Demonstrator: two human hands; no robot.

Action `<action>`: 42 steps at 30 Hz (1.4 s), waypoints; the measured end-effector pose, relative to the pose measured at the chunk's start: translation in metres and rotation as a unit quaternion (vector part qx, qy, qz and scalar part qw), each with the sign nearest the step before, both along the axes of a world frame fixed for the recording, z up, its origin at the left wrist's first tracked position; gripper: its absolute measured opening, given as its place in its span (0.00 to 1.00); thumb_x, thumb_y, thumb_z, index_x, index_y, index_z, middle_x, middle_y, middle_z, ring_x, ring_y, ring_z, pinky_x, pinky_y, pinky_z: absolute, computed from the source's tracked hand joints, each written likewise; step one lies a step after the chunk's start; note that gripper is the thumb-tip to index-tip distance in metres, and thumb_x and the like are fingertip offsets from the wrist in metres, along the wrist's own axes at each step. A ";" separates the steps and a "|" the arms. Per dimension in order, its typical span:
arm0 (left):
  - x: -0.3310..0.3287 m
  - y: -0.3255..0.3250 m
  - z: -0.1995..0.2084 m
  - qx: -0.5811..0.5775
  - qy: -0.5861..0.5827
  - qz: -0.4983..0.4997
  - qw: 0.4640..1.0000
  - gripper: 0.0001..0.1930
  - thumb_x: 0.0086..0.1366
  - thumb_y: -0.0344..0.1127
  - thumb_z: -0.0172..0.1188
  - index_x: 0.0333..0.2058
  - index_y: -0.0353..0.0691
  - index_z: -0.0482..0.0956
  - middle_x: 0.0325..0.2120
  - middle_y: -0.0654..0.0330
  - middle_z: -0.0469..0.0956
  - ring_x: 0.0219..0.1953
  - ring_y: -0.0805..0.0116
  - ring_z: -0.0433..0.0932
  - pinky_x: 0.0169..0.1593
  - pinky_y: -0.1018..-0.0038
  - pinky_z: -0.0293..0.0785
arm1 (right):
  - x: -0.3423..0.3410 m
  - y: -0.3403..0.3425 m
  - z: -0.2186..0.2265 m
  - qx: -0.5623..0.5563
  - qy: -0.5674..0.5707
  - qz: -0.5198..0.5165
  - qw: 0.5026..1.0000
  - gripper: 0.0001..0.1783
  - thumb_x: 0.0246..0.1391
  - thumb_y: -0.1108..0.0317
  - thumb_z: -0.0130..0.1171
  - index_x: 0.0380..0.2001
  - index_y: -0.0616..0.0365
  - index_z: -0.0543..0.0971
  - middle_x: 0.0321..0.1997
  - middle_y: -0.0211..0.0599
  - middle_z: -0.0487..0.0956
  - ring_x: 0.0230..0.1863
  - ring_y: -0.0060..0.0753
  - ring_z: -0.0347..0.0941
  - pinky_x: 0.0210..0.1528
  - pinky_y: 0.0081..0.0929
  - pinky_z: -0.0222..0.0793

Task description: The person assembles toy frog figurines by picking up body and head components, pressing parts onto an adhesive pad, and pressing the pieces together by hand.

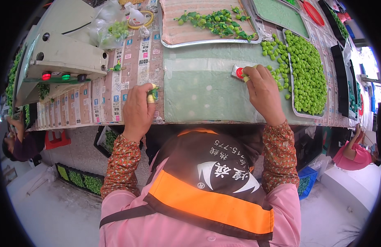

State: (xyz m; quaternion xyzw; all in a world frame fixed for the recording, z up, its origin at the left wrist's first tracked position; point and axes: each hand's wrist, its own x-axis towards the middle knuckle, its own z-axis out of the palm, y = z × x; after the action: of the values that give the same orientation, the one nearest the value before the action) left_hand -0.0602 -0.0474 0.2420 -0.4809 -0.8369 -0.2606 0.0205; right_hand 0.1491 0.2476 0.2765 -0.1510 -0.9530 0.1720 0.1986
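Note:
My left hand (138, 110) is closed above the near table edge, with a small green leafy sprig (155, 93) pinched between its thumb and fingers. Pale yellow covers wrap those fingertips. Farther right, my right hand (262, 91) has its fingers drawn together over a small silver-edged box with a red round top (238, 72). Its covered fingertips are at the box's right side; whether anything is between them is hidden. Just right of that hand, loose round green pieces (277, 53) lie beside a metal tray (296, 112) heaped with more of them.
A pink-lined tray (167, 29) with leafy green sprigs (217, 22) stands at the back. At left is a pale machine (71, 49) with red and green buttons, next to a clear plastic bag (108, 24). A green sheet (198, 96) covers the table middle. Other people appear at both sides.

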 end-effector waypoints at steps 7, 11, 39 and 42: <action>0.002 0.012 0.000 -0.020 0.045 0.077 0.996 0.14 0.67 0.32 0.56 0.51 0.40 0.72 0.39 0.52 0.73 0.43 0.47 0.74 0.45 0.56 0.71 | -0.009 0.000 -0.001 0.095 -0.038 0.019 0.995 0.13 0.50 0.79 0.54 0.41 0.59 0.75 0.36 0.42 0.72 0.40 0.47 0.71 0.41 0.43 0.71; 0.001 0.011 0.003 -0.011 0.020 0.061 0.998 0.13 0.69 0.32 0.55 0.51 0.40 0.74 0.40 0.51 0.74 0.42 0.46 0.74 0.47 0.57 0.70 | -0.009 0.001 -0.003 0.095 -0.036 0.020 0.995 0.13 0.50 0.79 0.54 0.40 0.59 0.75 0.36 0.42 0.72 0.40 0.48 0.71 0.40 0.44 0.71; 0.066 0.055 0.050 0.080 -0.584 -0.077 0.804 0.09 0.70 0.22 0.50 0.47 0.38 0.65 0.40 0.65 0.69 0.43 0.81 0.67 0.46 0.81 0.66 | -0.005 -0.083 0.032 -0.198 0.080 0.149 0.966 0.14 0.49 0.81 0.59 0.41 0.61 0.75 0.31 0.45 0.73 0.33 0.53 0.72 0.34 0.45 0.69; 0.071 0.052 0.039 0.094 -0.466 -0.078 0.876 0.10 0.69 0.28 0.53 0.47 0.36 0.67 0.35 0.56 0.76 0.37 0.73 0.76 0.40 0.73 0.73 | -0.004 -0.087 0.029 -0.190 0.072 0.144 0.968 0.14 0.48 0.81 0.60 0.40 0.62 0.75 0.31 0.44 0.72 0.32 0.53 0.72 0.33 0.45 0.69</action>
State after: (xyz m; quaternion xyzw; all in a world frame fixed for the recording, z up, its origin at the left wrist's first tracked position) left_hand 0.0106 0.0044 0.2811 -0.3636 -0.6808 -0.5326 -0.3473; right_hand 0.1454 0.1601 0.3054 -0.0343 -0.8978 0.3872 0.2071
